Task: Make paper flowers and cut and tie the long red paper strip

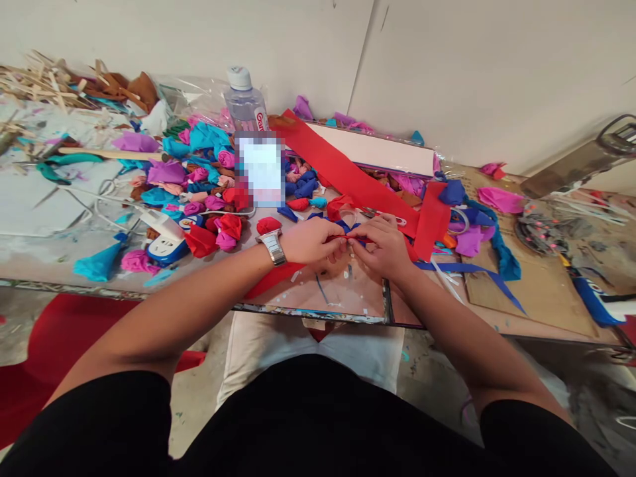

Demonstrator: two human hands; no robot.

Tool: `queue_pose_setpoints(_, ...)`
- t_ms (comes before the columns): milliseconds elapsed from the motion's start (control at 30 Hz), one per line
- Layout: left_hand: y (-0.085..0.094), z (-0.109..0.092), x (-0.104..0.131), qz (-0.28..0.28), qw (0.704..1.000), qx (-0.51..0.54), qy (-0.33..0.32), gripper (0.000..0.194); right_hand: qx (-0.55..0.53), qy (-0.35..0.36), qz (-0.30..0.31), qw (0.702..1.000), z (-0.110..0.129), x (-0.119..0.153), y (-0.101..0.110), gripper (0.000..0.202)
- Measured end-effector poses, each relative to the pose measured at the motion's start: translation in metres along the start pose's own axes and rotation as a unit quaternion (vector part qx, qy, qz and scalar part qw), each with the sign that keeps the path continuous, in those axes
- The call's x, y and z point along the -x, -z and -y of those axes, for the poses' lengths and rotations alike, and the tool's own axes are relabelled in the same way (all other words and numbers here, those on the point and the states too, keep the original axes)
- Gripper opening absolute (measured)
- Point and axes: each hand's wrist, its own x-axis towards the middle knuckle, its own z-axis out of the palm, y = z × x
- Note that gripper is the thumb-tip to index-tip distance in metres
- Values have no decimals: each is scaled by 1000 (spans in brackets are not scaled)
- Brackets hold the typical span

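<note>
My left hand (pixel 314 242), with a metal watch (pixel 273 248) at the wrist, and my right hand (pixel 381 244) meet over the table's front part. Both have their fingertips pinched on a small red piece of cloth or paper (pixel 346 236), mostly hidden by the fingers. Blue material (pixel 352 227) shows just behind the fingertips. Beyond my right hand lies a tool with a red-and-white handle (pixel 392 214), partly covered. A long red strip (pixel 348 173) runs diagonally behind the hands. Near my left wrist sits a small red bundle (pixel 269 225).
Many coloured bundles (pixel 199 173) crowd the left and back. A clear bottle (pixel 245 106) stands upright behind a blurred bright screen (pixel 260 169). At left are a power strip (pixel 167 250), cables and green-handled pliers (pixel 52 173). A blue ribbon (pixel 477 269) and cardboard (pixel 527 298) lie right.
</note>
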Motion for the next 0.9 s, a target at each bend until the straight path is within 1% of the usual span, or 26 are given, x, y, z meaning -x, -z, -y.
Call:
queue_pose_setpoints(100, -2, 2, -2, 39, 991, 123, 44, 17, 10, 21, -22, 999, 0, 0, 0, 6)
queue_pose_setpoints(200, 0, 3, -4, 64, 969, 223, 83, 14, 19, 36, -29, 999, 0, -1, 0, 7)
queue_pose_setpoints(300, 3, 0, -3, 79, 949, 291, 92, 13, 22, 57, -36, 997, 0, -2, 2, 7)
queue_pose_setpoints(367, 4, -2, -3, 80, 942, 314, 83, 21, 26, 68, -39, 997, -1, -1, 3, 8)
queue_pose_setpoints(467, 5, -2, -2, 71, 943, 317, 67, 32, 34, 54, -20, 998, -1, -1, 5, 10)
queue_pose_setpoints(567, 4, 1, -2, 73, 953, 290, 51, 31, 31, 36, -5, 999, -1, 0, 5, 11)
queue_pose_setpoints(667, 4, 4, -2, 66, 967, 242, 41, 32, 27, 37, -3, 999, -1, 1, 4, 10)
queue_pose_setpoints(800, 4, 4, -3, 23, 976, 213, 50, 28, 29, 55, -23, 998, -2, 1, 3, 8)
queue_pose_setpoints(900, 5, 3, -3, 11, 975, 217, 52, 24, 35, 62, -42, 997, -2, 0, 2, 6)
